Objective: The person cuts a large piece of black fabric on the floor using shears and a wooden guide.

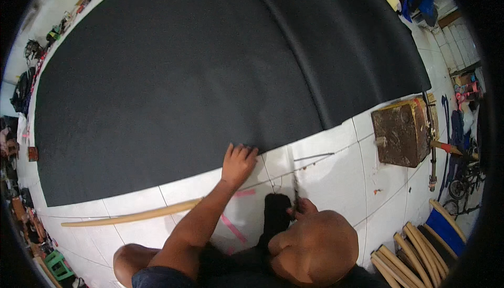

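Note:
A large black sheet (173, 88) with a leather-like surface lies spread over the tiled floor, with a raised fold running down its right part. My left hand (240, 161) rests with its fingers stretched out on the sheet's near edge. Lower right, partly hidden behind my bent knee, my right hand (303, 208) is closed around the lower end of a thin long strip (295, 180); its exact kind is unclear. A short dark rod (314, 157) lies on the tiles just right of the strip. Beside my right hand is a black, cloth-like shape (276, 212).
A worn brown wooden block (397, 135) stands at the right, with a long-handled tool (446, 147) near it. A pale curved pole (131, 217) lies at the left near the sheet. Several pale poles (415, 251) are stacked lower right. Pink strips (233, 228) mark the tiles.

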`<state>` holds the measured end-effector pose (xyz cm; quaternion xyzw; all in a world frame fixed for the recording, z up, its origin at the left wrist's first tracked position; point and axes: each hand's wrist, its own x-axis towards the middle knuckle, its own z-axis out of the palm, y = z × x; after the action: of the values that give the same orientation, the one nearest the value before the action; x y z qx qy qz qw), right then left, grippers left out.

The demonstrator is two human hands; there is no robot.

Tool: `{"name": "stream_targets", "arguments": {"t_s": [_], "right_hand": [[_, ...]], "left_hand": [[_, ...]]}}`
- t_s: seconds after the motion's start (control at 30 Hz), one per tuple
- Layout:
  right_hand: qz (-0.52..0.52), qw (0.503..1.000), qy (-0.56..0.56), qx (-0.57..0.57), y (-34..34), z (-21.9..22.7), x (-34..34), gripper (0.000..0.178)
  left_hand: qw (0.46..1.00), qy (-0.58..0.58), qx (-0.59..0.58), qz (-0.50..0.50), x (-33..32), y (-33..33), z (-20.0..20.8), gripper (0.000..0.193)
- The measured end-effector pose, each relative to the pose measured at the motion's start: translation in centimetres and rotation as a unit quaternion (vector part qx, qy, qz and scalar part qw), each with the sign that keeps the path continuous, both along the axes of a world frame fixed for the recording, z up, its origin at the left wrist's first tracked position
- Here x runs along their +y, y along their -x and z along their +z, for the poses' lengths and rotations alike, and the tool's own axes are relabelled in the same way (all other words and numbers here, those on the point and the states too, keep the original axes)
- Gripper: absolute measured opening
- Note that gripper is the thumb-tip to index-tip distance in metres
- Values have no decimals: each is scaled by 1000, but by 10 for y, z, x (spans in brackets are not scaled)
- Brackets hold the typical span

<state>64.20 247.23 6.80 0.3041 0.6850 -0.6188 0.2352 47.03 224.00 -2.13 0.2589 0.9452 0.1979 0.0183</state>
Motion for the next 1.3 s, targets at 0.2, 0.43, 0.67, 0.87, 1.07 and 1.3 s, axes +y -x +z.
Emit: {"name": "stream_targets", "arguments": {"t_s": [0.2, 0.43, 0.67, 0.87, 1.07, 1.3], "right_hand": [[187, 979, -24, -78, 10, -41, 15, 32], [152, 978, 73, -121, -2, -47, 23, 39], [151, 983, 81, -71, 34, -59, -12, 37], [167, 985, 31, -41, 31, -58, -22, 42], [174, 983, 31, -45, 39, -58, -24, 41], [174, 985, 5, -16, 40, -66, -30, 36]], "left_hand": [[999, -8, 50, 2, 2, 2, -7, 29], [999, -44, 11, 19, 9, 4, -4, 27], [995, -71, -21, 67, 17, 5, 10, 25], [990, -117, -9, 78, 20, 6, 6, 20], [991, -109, 8, 81, 22, 5, 2, 11], [991, -102, 25, 84, 22, 4, 1, 10]]}}
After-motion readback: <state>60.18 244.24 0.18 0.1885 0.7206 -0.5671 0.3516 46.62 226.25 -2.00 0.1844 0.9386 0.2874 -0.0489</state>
